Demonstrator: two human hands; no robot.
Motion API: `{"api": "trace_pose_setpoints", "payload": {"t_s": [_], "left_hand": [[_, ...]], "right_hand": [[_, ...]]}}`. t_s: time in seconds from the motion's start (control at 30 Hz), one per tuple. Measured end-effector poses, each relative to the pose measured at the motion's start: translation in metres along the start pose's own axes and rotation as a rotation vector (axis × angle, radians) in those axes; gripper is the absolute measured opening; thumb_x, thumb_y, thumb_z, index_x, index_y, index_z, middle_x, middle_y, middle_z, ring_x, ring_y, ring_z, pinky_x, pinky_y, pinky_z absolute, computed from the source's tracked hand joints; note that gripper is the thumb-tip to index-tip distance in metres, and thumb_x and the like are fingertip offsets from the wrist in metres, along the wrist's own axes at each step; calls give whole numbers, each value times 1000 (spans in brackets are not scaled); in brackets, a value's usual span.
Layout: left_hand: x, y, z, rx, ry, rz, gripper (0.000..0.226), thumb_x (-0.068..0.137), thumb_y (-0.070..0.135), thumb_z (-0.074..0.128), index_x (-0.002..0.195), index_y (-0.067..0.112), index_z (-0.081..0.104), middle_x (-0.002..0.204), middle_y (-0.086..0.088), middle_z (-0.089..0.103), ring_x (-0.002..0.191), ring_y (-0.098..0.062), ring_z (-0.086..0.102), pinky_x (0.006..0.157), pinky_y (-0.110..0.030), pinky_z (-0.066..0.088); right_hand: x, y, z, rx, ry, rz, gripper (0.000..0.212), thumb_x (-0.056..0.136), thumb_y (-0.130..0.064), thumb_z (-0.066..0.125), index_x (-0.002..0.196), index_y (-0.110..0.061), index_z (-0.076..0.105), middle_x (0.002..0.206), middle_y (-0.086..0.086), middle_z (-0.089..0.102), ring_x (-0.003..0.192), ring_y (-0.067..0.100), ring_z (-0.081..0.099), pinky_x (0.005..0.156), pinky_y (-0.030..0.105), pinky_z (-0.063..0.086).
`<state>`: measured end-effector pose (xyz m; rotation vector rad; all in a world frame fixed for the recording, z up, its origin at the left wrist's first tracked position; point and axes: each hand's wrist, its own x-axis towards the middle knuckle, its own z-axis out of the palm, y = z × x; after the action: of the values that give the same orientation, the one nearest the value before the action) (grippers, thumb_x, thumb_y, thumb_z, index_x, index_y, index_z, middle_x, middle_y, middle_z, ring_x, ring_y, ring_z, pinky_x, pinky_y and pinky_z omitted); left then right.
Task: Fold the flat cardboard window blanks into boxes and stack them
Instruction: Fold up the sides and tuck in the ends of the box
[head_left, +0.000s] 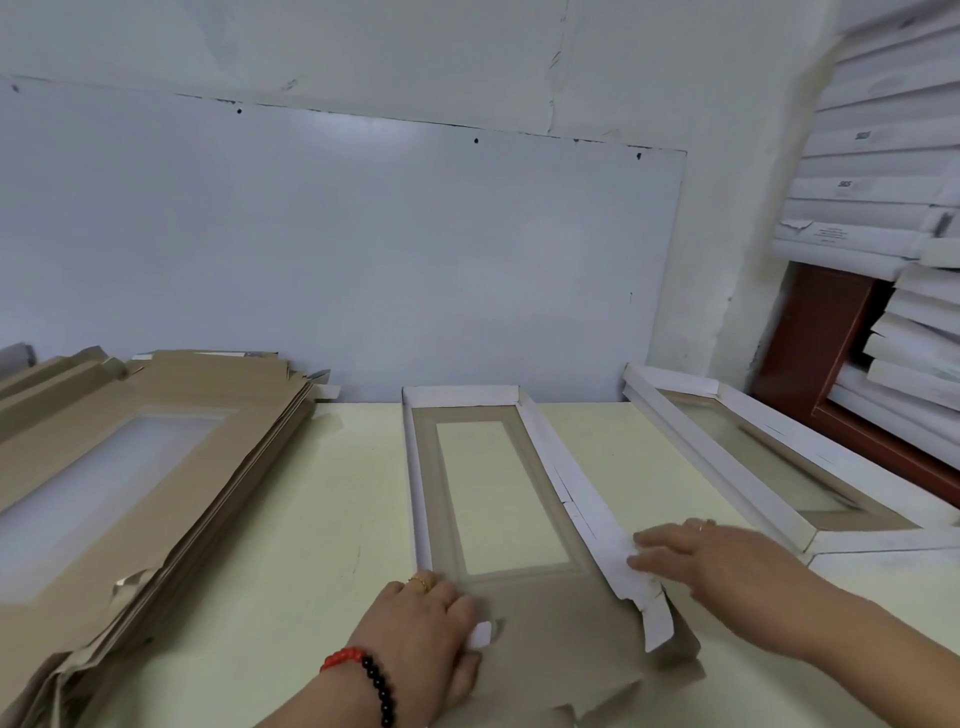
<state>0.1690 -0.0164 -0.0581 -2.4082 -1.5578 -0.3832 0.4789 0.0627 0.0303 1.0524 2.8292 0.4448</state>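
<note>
A half-folded window blank (540, 618) lies lengthwise in the middle of the pale yellow table (337, 493); its far end and both long sides stand up as white walls, and its near end lies flat. My left hand (426, 634) rests on the blank's near left corner, fingers curled over the left wall's end. My right hand (711, 561) presses straight fingers against the near end of the right wall's white flap (631, 577). A pile of flat brown blanks (140, 467) lies at the left. One finished box (753, 457) lies at the right, window up.
A white board (337, 249) leans on the wall behind the table. At the far right, white boxes (883, 171) are stacked high on a red-brown shelf unit (815, 353). Bare table shows between the blank pile and the box being folded.
</note>
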Motion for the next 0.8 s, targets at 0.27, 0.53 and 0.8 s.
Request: {"api": "trace_pose_setpoints", "payload": {"t_s": [0.27,0.53,0.8], "left_hand": [[2,-1,3,33,46,10,44,55,73,48,67,32,59,61,13,54,59,-11,58,51,-17,45],[3,0,2,54,41,-3,46,52,75,49,66,32,60,62,13,54,59,-11,58,50,-20,47],[2,0,-5,12,-145,-92,62,74,68,29,108,20,51,107,-1,53,104,-22,46,86,-31,42]], "right_hand": [[17,16,30,304,-237,-2,38,83,-17,46,109,-36,66,128,-28,53,109,0,55,86,18,42],[32,18,23,432,-376,-9,23,84,-23,59,102,-32,71,105,-17,60,90,2,58,83,23,48],[47,7,31,330,-302,-30,22,89,-28,57,110,-28,64,105,-7,59,95,12,56,83,28,46]]}}
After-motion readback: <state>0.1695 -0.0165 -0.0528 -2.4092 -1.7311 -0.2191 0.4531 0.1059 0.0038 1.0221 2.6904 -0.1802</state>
